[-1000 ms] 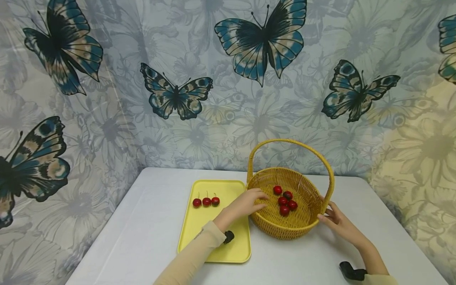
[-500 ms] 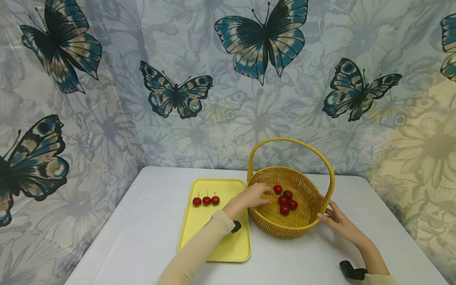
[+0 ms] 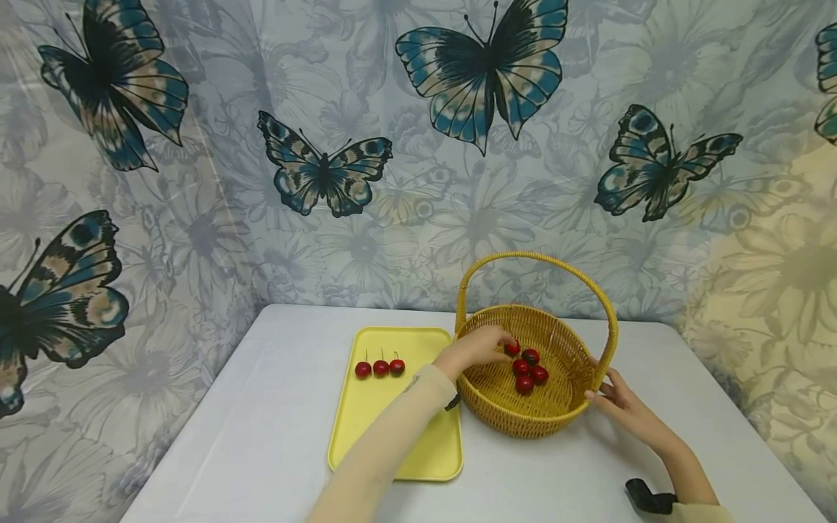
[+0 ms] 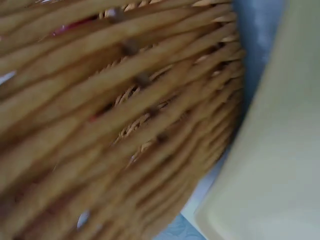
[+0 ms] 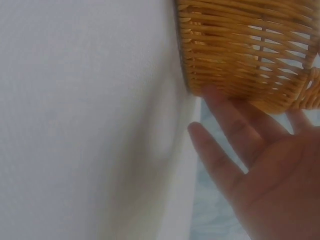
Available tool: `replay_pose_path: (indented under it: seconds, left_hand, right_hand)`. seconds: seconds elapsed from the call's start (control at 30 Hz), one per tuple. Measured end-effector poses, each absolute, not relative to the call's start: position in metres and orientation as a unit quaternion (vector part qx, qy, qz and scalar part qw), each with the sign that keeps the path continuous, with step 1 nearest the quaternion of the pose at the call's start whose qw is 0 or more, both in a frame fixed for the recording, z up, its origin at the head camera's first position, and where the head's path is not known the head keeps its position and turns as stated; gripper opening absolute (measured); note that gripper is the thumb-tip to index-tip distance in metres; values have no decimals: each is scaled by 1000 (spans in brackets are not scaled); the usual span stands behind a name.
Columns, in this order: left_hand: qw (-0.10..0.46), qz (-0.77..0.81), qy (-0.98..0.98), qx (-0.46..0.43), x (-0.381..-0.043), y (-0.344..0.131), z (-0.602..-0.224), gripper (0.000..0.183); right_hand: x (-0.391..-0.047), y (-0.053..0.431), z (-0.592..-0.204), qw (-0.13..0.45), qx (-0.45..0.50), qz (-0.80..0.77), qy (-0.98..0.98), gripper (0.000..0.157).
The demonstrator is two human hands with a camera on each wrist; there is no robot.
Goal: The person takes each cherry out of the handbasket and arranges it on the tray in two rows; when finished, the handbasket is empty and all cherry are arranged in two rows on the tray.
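My left hand reaches over the near left rim of the woven basket. Its fingertips are at the leftmost cherry inside; whether they pinch it is too small to tell. Several more red cherries lie clustered on the basket floor. My right hand holds the basket's right side at the foot of the handle, thumb at the rim. In the right wrist view, the fingers of that hand spread along the outer wicker wall. Only wicker shows up close in the left wrist view, hiding the left fingers.
A yellow tray stands left of the basket, under my left forearm. Three stemmed cherries stand in a row on it. The tall arched handle rises over the basket. A butterfly-print cloth hangs behind the white table.
My left hand has moved right and slightly up, deeper into the basket, until its fingertips came to the leftmost cherry. The right hand has stayed at the basket's side.
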State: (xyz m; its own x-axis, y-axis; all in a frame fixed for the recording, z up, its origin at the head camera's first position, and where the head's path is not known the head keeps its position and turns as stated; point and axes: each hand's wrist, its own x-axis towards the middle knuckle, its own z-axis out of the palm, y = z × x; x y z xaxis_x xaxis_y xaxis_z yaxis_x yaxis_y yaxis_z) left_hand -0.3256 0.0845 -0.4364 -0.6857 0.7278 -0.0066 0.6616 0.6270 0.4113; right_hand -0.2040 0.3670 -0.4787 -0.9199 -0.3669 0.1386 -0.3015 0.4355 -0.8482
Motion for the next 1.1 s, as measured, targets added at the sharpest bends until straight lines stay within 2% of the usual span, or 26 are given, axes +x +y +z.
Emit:
replay_pose_path:
  seconds: [0.43, 0.67, 0.87, 1.1]
  left_hand:
    - [123, 158, 906, 374, -345, 95, -459, 50]
    - [116, 159, 900, 388, -348, 97, -462, 56]
    - [115, 135, 906, 385, -349, 99, -466, 52]
    - [90, 148, 907, 385, -350, 102, -467, 40]
  right_hand:
    - [-202, 365, -475, 34, -193, -493, 848, 61]
    - [-204, 367, -477, 27, -207, -506, 837, 60]
    - [-204, 367, -481, 29, -208, -509, 835, 62]
    - [-203, 367, -477, 30, -197, -503, 841, 63]
